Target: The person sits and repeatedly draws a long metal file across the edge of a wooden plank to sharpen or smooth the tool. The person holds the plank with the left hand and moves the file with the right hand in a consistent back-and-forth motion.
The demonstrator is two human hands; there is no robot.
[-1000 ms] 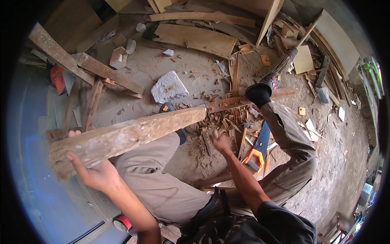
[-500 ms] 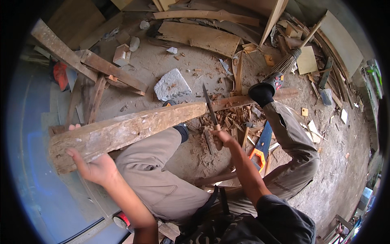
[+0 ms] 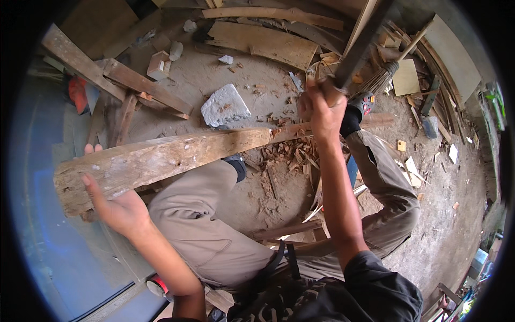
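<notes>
A thick, weathered wooden beam slants across my left thigh. Beyond a notch its right part thins to a reddish, hewn length that runs toward my right shoe. My left hand grips the beam's near-left end, thumb on the near side and fingertips showing over the far side. Raised above the thin part, my right hand is closed round the wooden handle of a machete. Its dark blade points up and away to the right, clear of the wood. Reddish chips lie heaped below.
A white stone block sits beyond the beam. At left stands a wooden trestle. A handsaw's blue blade shows partly behind my right forearm. Boards, a stick broom and scraps lie at the back and right.
My right hand has lifted the machete from beside the notch, up and to the right. The beam's left end and my left hand have shifted slightly up and left.
</notes>
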